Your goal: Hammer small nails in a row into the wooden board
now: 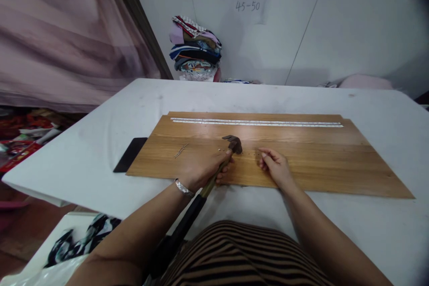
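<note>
My left hand (208, 168) is wrapped round the handle of a claw hammer (236, 145), close below its rusty head. The long handle slants down toward my body, dark-gripped at its lower end. My right hand (277, 166) is closed in a pinch over the wooden board (311, 154), right of the hammer head; whatever its fingertips hold is too small to make out. Between the hands, several tiny dark dots mark the board in a row. Several loose nails (181, 150) lie on the board's left part.
Two white measuring strips (258, 123) run along the board's far side. A dark flat piece (130, 155) sticks out at its left, on the white table (110, 120). Folded clothes (196, 51) are stacked by the wall; a pink curtain (67, 31) hangs left.
</note>
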